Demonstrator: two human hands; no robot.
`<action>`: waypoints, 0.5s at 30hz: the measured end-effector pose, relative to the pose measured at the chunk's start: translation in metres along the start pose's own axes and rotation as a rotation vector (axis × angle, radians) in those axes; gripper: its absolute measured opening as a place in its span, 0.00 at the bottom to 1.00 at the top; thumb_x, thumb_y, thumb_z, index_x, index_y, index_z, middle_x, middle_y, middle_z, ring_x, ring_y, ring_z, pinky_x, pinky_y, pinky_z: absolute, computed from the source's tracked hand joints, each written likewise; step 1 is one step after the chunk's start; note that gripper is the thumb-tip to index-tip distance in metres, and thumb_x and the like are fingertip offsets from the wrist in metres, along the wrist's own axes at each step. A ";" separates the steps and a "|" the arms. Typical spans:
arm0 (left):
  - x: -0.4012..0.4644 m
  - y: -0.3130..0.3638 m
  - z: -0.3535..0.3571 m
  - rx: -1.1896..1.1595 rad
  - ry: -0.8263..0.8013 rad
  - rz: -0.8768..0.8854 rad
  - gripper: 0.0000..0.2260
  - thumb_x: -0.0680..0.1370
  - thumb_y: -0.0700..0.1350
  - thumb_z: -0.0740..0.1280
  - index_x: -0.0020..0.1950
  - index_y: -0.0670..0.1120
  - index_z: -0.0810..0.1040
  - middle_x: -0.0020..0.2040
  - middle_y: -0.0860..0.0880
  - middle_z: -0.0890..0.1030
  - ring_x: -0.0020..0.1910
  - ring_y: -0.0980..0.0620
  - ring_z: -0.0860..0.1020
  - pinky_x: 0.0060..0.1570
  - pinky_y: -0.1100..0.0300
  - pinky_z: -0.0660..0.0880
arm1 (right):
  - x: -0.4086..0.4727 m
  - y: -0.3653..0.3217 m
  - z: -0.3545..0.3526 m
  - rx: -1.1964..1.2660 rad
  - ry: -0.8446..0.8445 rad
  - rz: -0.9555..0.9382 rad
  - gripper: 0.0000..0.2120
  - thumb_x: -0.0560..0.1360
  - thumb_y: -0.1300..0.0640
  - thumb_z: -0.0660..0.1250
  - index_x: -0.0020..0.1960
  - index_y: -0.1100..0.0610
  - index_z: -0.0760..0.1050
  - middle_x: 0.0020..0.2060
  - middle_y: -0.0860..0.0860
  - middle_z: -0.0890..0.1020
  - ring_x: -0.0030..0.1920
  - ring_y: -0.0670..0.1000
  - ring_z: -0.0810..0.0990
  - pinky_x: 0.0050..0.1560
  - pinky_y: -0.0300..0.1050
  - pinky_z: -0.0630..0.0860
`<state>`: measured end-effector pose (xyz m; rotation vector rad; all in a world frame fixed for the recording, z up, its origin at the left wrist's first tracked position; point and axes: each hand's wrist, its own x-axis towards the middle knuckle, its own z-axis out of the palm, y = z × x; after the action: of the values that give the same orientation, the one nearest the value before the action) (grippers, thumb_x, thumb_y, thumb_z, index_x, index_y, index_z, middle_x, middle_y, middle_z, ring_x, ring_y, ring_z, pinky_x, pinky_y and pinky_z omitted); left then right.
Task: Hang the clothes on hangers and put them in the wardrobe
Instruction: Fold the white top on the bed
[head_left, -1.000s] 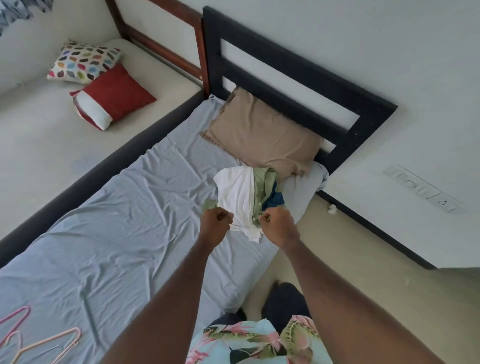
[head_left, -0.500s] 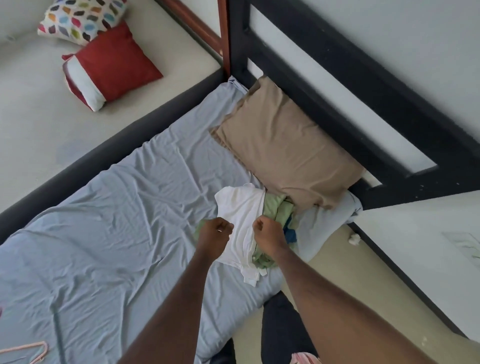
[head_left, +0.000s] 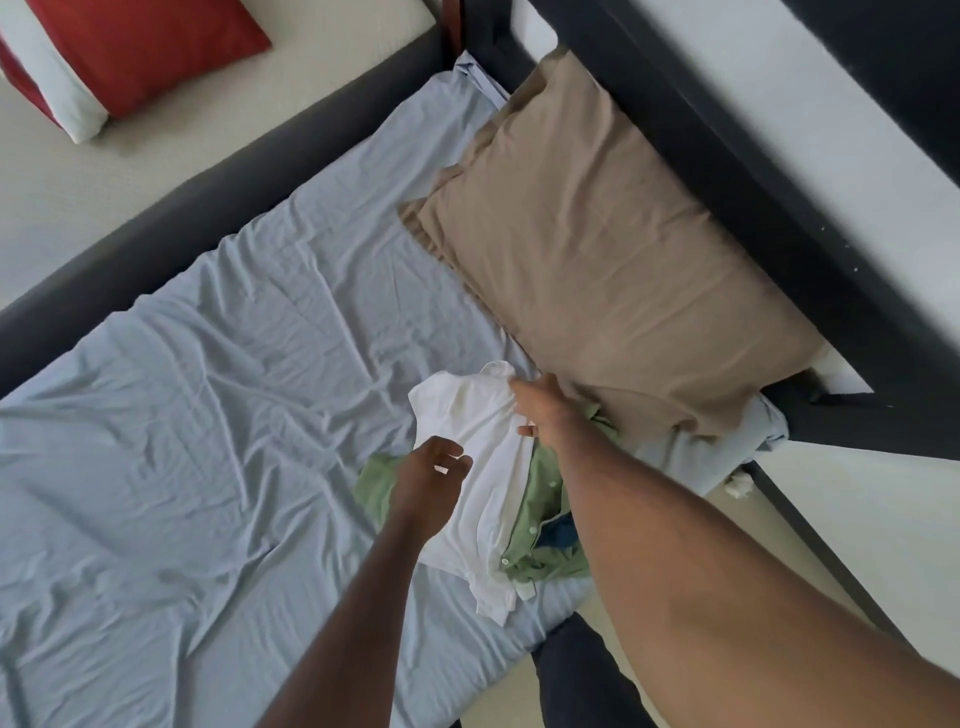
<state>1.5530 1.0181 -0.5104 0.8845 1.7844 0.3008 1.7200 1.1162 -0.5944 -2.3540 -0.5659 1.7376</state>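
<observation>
A small pile of clothes lies on the blue-grey bed sheet (head_left: 208, 415) near the bed's right edge. A white shirt (head_left: 467, 431) is on top, a green buttoned shirt (head_left: 540, 519) is under it, and a dark blue garment (head_left: 558, 534) peeks out at the right. My left hand (head_left: 431, 475) hovers over the white shirt's left edge with loosely curled fingers and holds nothing. My right hand (head_left: 540, 410) reaches to the shirt's upper right part with straight fingers touching the cloth. No hanger is in view.
A tan pillow (head_left: 597, 260) lies just beyond the pile against the black headboard (head_left: 779, 218). A red and white pillow (head_left: 130, 47) sits on the neighbouring cream bed at top left. A scrap of crumpled paper (head_left: 737, 486) lies on the floor at the right.
Both fists that gripped the clothes have opened and the pile now rests on the sheet. My right hand has moved up toward the pillow. The view has closed in, and the hangers have dropped out.
</observation>
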 end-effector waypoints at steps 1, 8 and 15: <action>0.003 -0.003 0.002 -0.012 -0.002 -0.004 0.01 0.77 0.44 0.71 0.47 0.48 0.81 0.41 0.53 0.83 0.43 0.47 0.83 0.50 0.52 0.78 | 0.008 0.001 0.003 -0.076 0.041 -0.008 0.28 0.75 0.46 0.68 0.70 0.58 0.68 0.64 0.57 0.78 0.58 0.57 0.81 0.34 0.44 0.78; -0.007 -0.006 0.005 -0.088 -0.055 -0.035 0.04 0.79 0.47 0.68 0.46 0.49 0.80 0.44 0.55 0.82 0.49 0.48 0.83 0.50 0.52 0.77 | -0.025 0.014 -0.001 -0.268 0.264 -0.450 0.09 0.73 0.62 0.73 0.53 0.60 0.85 0.49 0.57 0.87 0.50 0.56 0.84 0.48 0.44 0.78; -0.037 0.019 -0.017 -0.693 -0.119 -0.261 0.19 0.78 0.62 0.68 0.62 0.52 0.74 0.54 0.49 0.83 0.52 0.47 0.83 0.48 0.47 0.82 | -0.176 0.070 0.006 -0.047 -0.096 -0.855 0.07 0.72 0.65 0.76 0.47 0.54 0.87 0.43 0.41 0.86 0.51 0.43 0.81 0.54 0.36 0.76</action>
<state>1.5516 1.0092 -0.4671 0.1717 1.5035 0.6314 1.6843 0.9822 -0.4651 -1.6348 -1.3764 1.4078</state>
